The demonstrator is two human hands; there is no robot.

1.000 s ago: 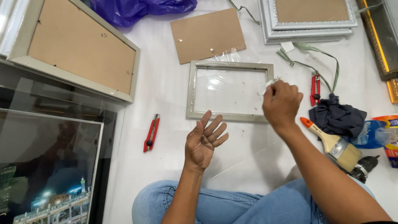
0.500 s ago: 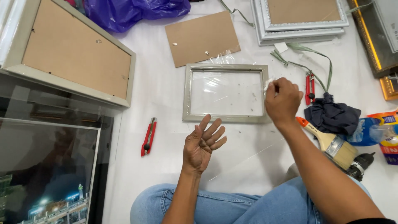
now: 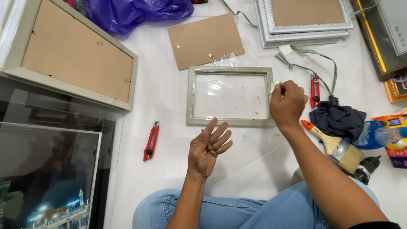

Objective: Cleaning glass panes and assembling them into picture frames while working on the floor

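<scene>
Two hands worked at the small grey frame [image 3: 229, 96] lying face-down on the floor: nearest the body, the left hand [image 3: 209, 146] hovered open and empty just below it, while the right hand [image 3: 287, 104] pinched a white scrap [image 3: 274, 86] at its right edge, the brown backing board [image 3: 205, 40] set aside beyond it, exposing the glass.

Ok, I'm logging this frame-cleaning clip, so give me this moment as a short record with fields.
Left hand: open, palm up, holding nothing, hovering below the frame
Right hand: closed on a small white wad at the frame's right edge
Frame: small, grey, flat on the white floor, clear pane inside
Left of hands: red utility knife
Right of hands: paintbrush, dark cloth
Above frame: brown backing board
</scene>
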